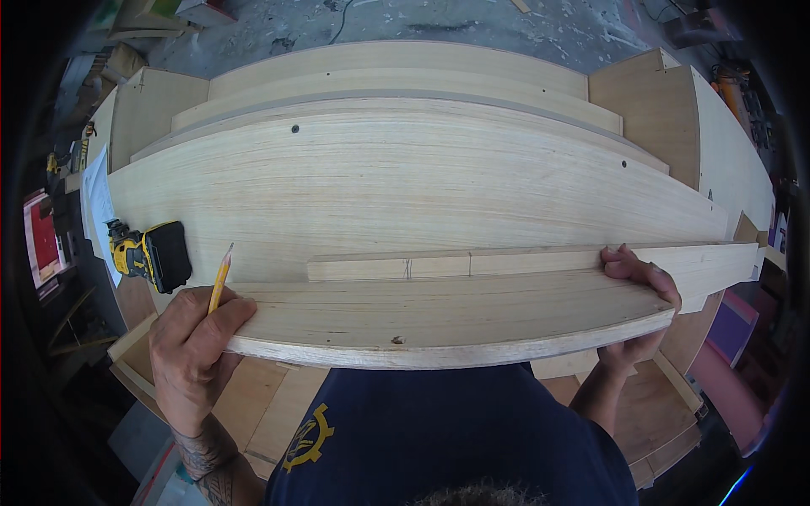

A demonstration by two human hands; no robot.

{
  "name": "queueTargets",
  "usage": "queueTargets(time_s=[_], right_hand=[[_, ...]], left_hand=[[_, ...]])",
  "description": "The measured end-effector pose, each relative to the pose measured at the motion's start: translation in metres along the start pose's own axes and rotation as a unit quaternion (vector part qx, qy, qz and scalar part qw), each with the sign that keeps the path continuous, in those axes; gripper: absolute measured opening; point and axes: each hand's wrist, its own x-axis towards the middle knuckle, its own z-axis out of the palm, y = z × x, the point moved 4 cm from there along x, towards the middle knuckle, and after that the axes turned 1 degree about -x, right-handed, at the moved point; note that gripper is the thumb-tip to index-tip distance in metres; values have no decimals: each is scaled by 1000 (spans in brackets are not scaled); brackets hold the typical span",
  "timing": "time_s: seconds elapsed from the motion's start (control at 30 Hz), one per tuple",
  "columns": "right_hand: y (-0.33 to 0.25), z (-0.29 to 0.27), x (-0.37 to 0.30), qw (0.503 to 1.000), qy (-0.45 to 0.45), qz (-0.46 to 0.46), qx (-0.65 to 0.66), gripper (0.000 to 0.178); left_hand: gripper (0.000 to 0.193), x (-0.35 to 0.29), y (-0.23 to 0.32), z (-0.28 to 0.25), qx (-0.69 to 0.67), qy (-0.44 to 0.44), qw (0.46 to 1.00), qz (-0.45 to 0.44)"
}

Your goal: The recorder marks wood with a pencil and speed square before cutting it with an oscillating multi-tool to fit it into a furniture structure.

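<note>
A long pale plywood board (456, 312) lies across in front of my body, its near edge toward me. My left hand (198, 337) grips the board's left end and also keeps a yellow pencil (220, 281) between its fingers, point up. At the other end, my right hand (639, 282) wraps round the board's right corner, with fingers on top and the palm below. Just beyond the board lies a narrow wooden strip (506, 259) with pencil lines across it. Both rest at or over a wide plywood panel (422, 185).
A yellow and black cordless tool (152, 255) stands on the panel's left, beside white paper (99, 198). Upright plywood sides (645, 118) and a stepped back form a large wooden frame. Beyond it is a stained concrete floor (439, 24).
</note>
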Motion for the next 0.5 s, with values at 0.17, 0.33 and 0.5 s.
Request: queueTargets(time_s=[0.17,0.33,0.5], right_hand=[[-1,0,-1,1000,7,11,-10,77],[0,1,1,1000,5,16,15,74],[-4,-1,5,999,-8,20,24,71]], left_hand=[[51,0,-2,1,-12,1,1000,-3],[52,0,0,0,-13,-2,1000,-11],[53,1,4,0,0,0,1000,-8]])
